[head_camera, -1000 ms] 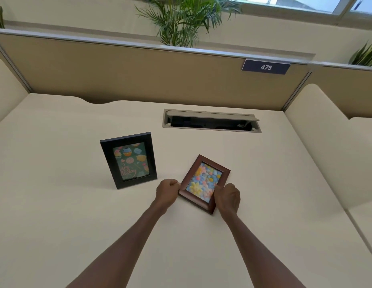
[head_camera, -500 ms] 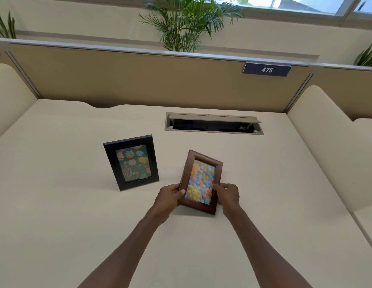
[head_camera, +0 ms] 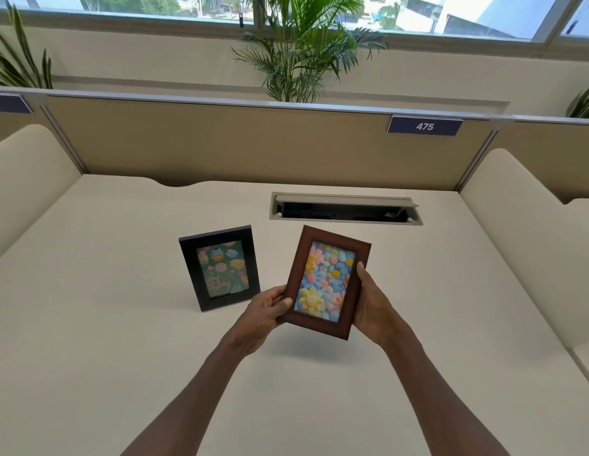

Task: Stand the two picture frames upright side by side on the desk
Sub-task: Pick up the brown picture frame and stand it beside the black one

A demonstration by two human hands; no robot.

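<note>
A black picture frame (head_camera: 220,268) with a birthday card stands upright on the cream desk (head_camera: 89,324), left of centre. To its right a brown wooden frame (head_camera: 327,281) with a flower picture is held in the air above the desk, tilted slightly clockwise, its shadow below it. My left hand (head_camera: 268,307) grips its lower left edge with the thumb on the front. My right hand (head_camera: 373,304) holds its right edge, fingers behind. The back of the brown frame is hidden.
An open cable hatch (head_camera: 344,209) is set into the desk behind the frames. A tan partition (head_camera: 253,143) with a "475" sign (head_camera: 424,126) closes the back. Padded cream side panels (head_camera: 523,232) rise at left and right. Plants stand beyond.
The brown frame went from lying flat on the desk to being lifted clear of it and turned nearly upright in both hands. The camera view tilted upward. The black frame stayed put.
</note>
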